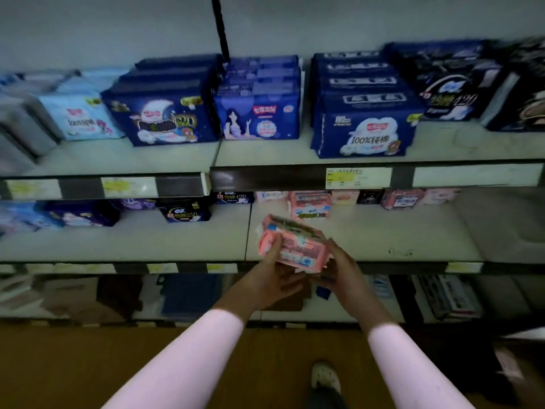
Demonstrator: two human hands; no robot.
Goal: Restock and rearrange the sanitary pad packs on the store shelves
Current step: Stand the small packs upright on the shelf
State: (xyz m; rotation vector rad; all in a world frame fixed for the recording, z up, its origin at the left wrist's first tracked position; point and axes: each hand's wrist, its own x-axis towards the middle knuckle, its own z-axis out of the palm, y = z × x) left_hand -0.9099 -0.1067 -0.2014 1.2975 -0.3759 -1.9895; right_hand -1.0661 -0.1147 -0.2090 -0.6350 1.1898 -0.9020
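A pink sanitary pad pack (295, 245) hangs tilted above the front edge of the middle shelf (177, 243). My left hand (271, 280) grips its left end, thumb over the top. My right hand (342, 268) holds its right end from below. Another pink pack (309, 205) stands further back on the same shelf, under the price rail. Dark blue packs stand in rows on the upper shelf (165, 160): a "420" pack (165, 119), a pack with a figure (259, 118), and a "100%" pack (365, 134).
Small pink and dark packs (404, 198) line the back of the middle shelf. Blue and purple packs (79, 214) sit at its left. Black packs (454, 84) fill the upper right. Price rails (359, 177) edge the shelves. Blurred goods (188, 293) lie on the bottom shelf.
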